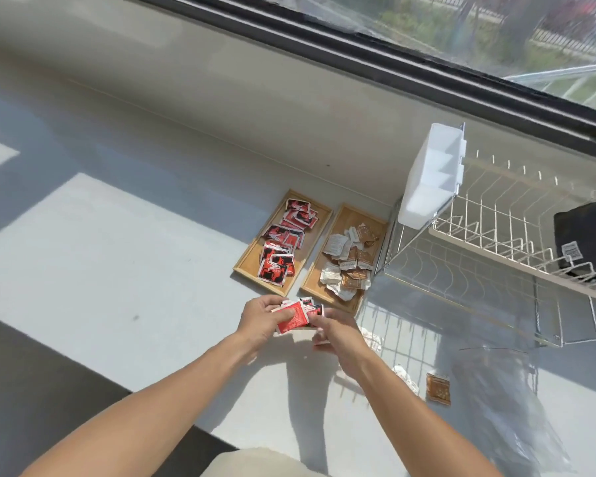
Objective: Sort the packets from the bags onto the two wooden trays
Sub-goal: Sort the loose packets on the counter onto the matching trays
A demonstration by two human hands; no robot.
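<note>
Two bare forearms reach forward from the bottom of the view over a pale grey bench (117,270) lit by hard sunlight. The left hand (260,318) and the right hand (338,333) meet close together above the bench. The left fingers (283,315) are curled around a small stack of red packets (295,316), thumb on top, with the uppermost packet tilted. The right fingers (319,327) touch the stack's right edge, bent around it; a pale packet seems to sit under them, but it is too blurred to be sure.

To the right of the fingers and nearer the person, one brown packet (438,388) lies flat on the bench. Beside it is a crumpled clear plastic bag (503,390), blurred, with a few pale packets (405,375) at its left edge.

Just beyond the fingers, two wooden trays lie side by side, long sides nearly touching, both angled up to the right. The left tray (246,266) holds overlapping red, black and white packets (283,244) in a loose line. The right tray (310,287) holds a jumble of white and brown packets (350,263).

Farther right stands a white wire dish rack (496,235) with a white plastic cutlery holder (432,173) hung on its near corner and a black bag (589,235) lying in it. Farthest off, a low grey wall (255,98) rises to a dark-framed window (427,39) with greenery outside.
</note>
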